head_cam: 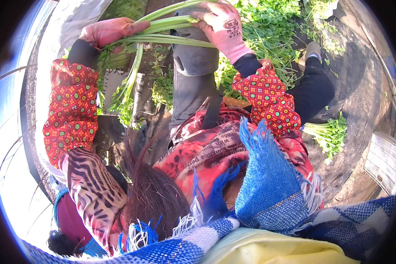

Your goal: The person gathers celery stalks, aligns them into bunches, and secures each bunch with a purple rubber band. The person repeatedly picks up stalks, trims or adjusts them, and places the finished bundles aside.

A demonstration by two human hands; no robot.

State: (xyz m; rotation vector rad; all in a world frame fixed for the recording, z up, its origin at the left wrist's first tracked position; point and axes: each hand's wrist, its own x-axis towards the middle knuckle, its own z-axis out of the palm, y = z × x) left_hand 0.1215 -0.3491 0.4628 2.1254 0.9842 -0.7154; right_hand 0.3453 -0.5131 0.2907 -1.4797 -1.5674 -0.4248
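Both my hands wear pink gloves and flowered red oversleeves. My left hand (114,32) is closed around a bunch of green celery stalks (166,24), its thumb on top and leaves below its palm. At the other side, my right hand (221,28) has its fingertips on the stalk ends; the contact beneath its fingers is partly hidden. The stalks stretch between both hands above a grey-trousered leg (194,85). A celery piece (132,84) with leaves at its lower end slants below the left hand.
A large celery heap (270,29) lies beyond my right hand. A smaller celery bunch (331,132) rests on dark ground sheeting (356,95) by a white plastic crate (384,161). White sheeting (66,29) borders the left. Another person (74,217) shows at lower left.
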